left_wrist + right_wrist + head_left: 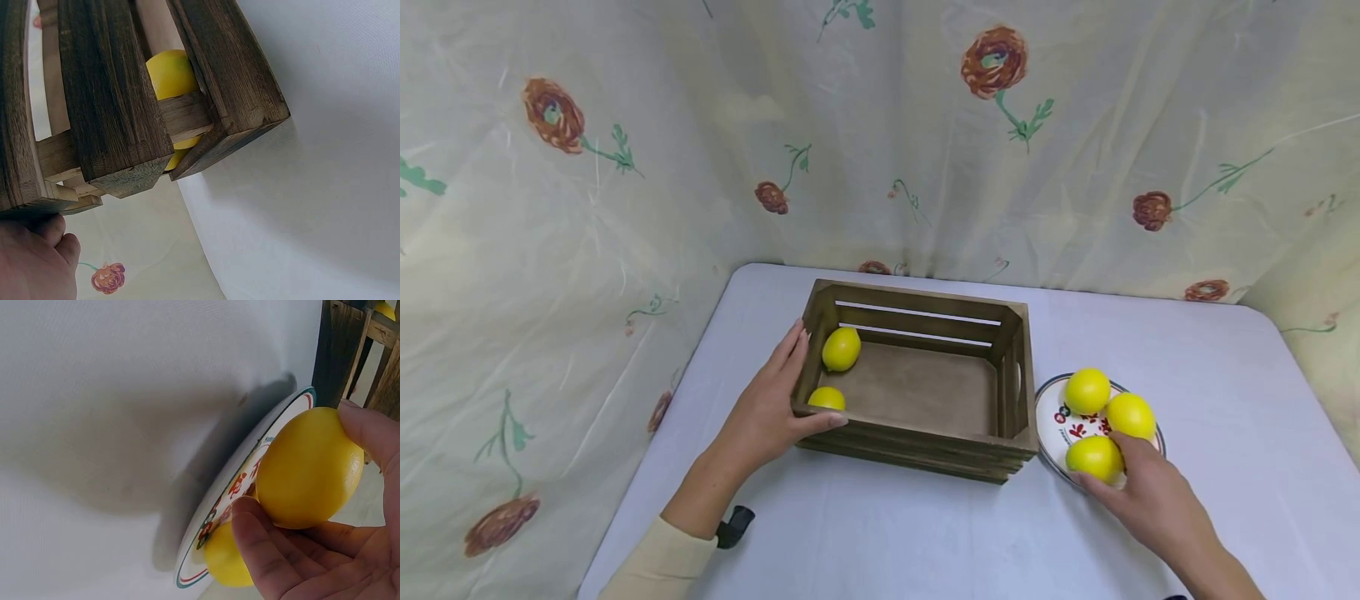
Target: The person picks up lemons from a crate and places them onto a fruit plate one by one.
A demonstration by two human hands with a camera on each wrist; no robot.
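My left hand (767,408) holds the front left corner of a brown slatted wooden crate (917,443), thumb along the front rim and fingers against the left side. Inside, at its left end, lie two yellow lemons: one lemon (841,348) farther back, another lemon (827,397) partly hidden by the front wall. On the right, a white plate (1051,425) with red patterns bears more lemons. My right hand (1157,492) pinches the nearest lemon (306,469) between thumb and fingers, over the plate. Behind it are a left lemon (1087,392) and a right lemon (1131,417).
A white-covered table (880,533) carries the crate and the plate, which stand side by side. Floral curtains (880,150) hang behind the table and along both sides. A black strap piece (735,527) shows at the left wrist.
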